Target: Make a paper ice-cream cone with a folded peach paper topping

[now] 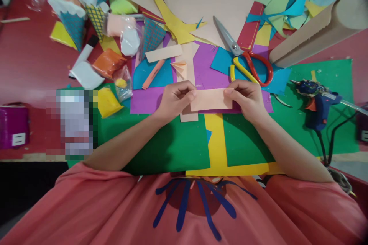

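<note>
Peach strip (pixel 212 99), 1 pc., held by both short ends over near part of purple sheet (pixel 205 72).
L hand (pixel 178 101) & R hand (pixel 247 97): thumb & fingers of ea. pinched on strip, L at its L end, R at its R end; mid-section exposed btwn, both long edges visible, roughly parallel to sheet's near edge. Longer strip (pixel 189 117), also peach, runs under L hand & out past sheet's near edge. Scissors (pixel 236 48), 1 pr., blades angled past sheet's far edge, handles over its R part, close to R hand; contact unclear. Room: green sheets (pixel 172 145) spread flat on near side of purple sheet, w/ yellow sheet (pixel 217 145) showing btwn. Glue gun (pixel 317 109) R of purple sheet; patterned cones (pixel 71 25) off its far L.
</note>
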Tool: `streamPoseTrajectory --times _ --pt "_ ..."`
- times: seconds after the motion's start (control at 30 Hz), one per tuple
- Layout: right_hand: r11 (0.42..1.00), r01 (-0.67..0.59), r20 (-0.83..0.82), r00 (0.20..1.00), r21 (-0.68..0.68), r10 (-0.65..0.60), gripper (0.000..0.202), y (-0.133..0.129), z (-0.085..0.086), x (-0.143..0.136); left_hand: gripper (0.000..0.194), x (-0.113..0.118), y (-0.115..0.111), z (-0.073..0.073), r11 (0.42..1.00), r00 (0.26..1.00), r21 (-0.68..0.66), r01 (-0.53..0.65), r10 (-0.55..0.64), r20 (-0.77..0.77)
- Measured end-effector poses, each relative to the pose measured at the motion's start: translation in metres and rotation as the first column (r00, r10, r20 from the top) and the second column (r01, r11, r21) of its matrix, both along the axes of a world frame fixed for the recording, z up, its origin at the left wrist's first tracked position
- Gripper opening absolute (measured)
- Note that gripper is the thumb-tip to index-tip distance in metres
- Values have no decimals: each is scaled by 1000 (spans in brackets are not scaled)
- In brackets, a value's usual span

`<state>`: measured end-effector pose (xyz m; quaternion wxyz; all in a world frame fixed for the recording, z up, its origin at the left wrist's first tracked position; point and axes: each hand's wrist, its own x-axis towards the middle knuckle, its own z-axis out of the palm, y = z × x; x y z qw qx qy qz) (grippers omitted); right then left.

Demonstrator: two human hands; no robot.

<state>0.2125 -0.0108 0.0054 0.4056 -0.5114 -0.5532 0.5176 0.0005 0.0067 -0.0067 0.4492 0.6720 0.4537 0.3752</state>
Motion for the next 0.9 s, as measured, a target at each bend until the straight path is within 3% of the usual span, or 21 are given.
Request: streamPoseTrajectory --times 0.07,0.13,0.2,0.53,0.8,0.9 --pt "986 -161 -29 987 -34 160 33 0 0 1 21 0 1 0 999 999 32 -33 31 35" --pt "955 -292 -62 955 -57 289 30 -1 0 1 20 0 0 1 1000 998 22 18 -19 55" --pt "941 -334 -80 941 -50 329 25 -2 -1 1 20 1 -1 1 997 996 11 82 -82 43" --pt "965 -261 60 964 36 259 15 -5 1 -6 19 3 -7 5 995 995 29 92 -90 -50" --pt "983 -171 28 985 65 170 12 -2 -4 -4 30 0 0 -6 998 963 -44 -47 57 262" --pt "980 -189 35 982 63 187 13 -3 -3 -5 31 1 1 -4 998 981 -14 66 -63 182"
